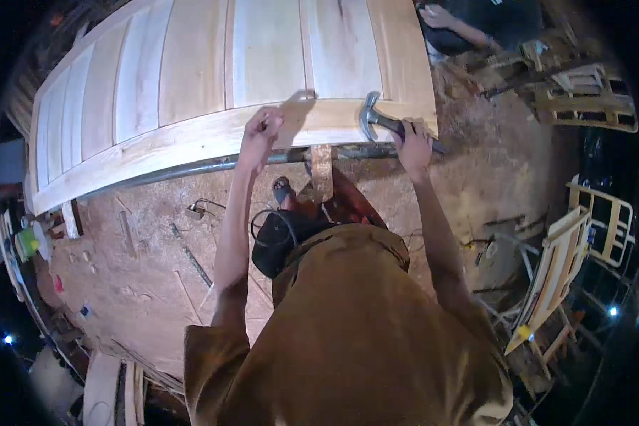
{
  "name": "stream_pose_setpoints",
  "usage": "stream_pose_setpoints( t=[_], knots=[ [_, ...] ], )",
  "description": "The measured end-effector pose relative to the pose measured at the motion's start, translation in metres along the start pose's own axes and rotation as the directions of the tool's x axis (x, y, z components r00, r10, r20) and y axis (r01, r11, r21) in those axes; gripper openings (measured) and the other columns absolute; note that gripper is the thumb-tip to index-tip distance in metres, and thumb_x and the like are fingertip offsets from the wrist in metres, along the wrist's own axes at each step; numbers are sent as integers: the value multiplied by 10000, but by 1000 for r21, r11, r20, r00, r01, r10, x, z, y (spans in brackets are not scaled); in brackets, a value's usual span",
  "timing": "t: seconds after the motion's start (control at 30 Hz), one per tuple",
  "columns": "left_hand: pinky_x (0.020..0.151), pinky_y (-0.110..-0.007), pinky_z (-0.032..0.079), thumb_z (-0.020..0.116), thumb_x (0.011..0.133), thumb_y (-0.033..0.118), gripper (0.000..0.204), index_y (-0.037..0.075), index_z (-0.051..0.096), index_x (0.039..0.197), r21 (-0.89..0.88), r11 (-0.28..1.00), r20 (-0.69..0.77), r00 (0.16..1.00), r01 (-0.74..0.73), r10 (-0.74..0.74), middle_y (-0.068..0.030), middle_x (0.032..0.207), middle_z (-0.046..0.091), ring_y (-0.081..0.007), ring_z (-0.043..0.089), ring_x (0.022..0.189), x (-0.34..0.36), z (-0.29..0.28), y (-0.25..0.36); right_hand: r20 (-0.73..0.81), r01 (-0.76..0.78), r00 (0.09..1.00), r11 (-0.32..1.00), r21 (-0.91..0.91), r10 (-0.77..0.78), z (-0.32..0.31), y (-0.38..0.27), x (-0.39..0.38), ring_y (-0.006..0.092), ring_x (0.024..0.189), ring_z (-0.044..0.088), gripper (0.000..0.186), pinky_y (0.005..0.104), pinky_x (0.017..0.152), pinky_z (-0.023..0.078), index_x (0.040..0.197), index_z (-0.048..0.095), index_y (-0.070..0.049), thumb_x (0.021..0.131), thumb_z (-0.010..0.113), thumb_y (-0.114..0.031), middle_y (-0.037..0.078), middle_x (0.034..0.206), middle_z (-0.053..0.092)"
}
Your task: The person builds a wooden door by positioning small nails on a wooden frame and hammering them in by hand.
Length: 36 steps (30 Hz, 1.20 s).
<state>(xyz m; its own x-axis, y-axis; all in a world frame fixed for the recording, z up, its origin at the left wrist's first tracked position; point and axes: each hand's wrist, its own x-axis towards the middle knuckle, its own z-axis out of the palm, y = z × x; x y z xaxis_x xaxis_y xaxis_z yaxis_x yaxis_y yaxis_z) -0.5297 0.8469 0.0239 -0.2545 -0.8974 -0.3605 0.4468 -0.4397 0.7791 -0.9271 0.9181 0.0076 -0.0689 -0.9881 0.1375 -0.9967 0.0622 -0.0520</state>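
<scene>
A large pale wooden panel (263,64), made of boards set side by side within a frame, lies in front of me. My right hand (414,148) is wrapped round the dark handle of a claw hammer (370,117) at the panel's near right corner. The hammer's metal head points left, over the frame board (192,135). Above that same board, further left, my left hand (261,131) is closed with its fingers curled in. What it holds, if anything, is too small to make out. Its shadow falls on the panel.
A dark pipe (213,165) runs beneath the panel's near edge, beside an upright wooden piece (322,174). Another person's hand (439,17) shows at the far right. Wooden frames (557,263) stand to the right. Sticks and a cable (206,206) lie on the brown floor.
</scene>
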Motion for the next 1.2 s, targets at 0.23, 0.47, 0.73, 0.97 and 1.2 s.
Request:
stream_pose_setpoints(
  t=[0.23, 0.47, 0.73, 0.97, 1.2],
  knots=[
    [762, -217, 418, 650, 973, 18, 65, 42, 629, 1030, 550, 761, 280, 934, -345, 222, 35, 913, 596, -48, 520, 857, 75, 5, -19, 14, -248, 969, 967, 56, 247, 14, -23, -57, 436, 1179, 585, 505, 530, 956, 481, 1338, 572, -36, 911, 707, -271, 197, 1240, 623],
    [801, -247, 468, 690, 953, 42, 43, 31, 672, 991, 632, 716, 294, 947, -297, 133, 15, 924, 662, -76, 573, 870, 112, 10, -40, 168, -469, 882, 852, 231, 440, 19, -54, -91, 508, 1075, 616, 536, 579, 861, 537, 1364, 513, -52, 931, 695, -311, 285, 1310, 572],
    [726, -306, 529, 757, 909, 116, 113, 57, 762, 1005, 704, 546, 414, 887, -454, 204, -70, 898, 742, -141, 657, 794, 133, 30, -55, 130, -560, 821, 741, 370, 555, 27, -76, -84, 480, 991, 619, 426, 548, 820, 506, 1238, 581, -11, 972, 678, -330, 232, 1102, 620],
    [686, -307, 534, 770, 860, 119, 129, 101, 786, 988, 803, 245, 481, 833, -544, 273, -77, 924, 726, -193, 683, 744, 139, 33, -54, 62, -572, 802, 735, 363, 594, 55, -73, -100, 511, 972, 648, 486, 574, 766, 538, 1312, 526, -29, 988, 637, -374, 288, 1180, 629],
    [693, -318, 554, 738, 855, 112, 114, 121, 795, 953, 769, 301, 482, 821, -564, 307, -65, 904, 712, -200, 680, 755, 142, 24, -65, 299, -625, 780, 648, 436, 550, 0, -82, -80, 420, 825, 687, 402, 481, 727, 527, 1173, 621, 16, 963, 687, -321, 217, 900, 694]
  ],
)
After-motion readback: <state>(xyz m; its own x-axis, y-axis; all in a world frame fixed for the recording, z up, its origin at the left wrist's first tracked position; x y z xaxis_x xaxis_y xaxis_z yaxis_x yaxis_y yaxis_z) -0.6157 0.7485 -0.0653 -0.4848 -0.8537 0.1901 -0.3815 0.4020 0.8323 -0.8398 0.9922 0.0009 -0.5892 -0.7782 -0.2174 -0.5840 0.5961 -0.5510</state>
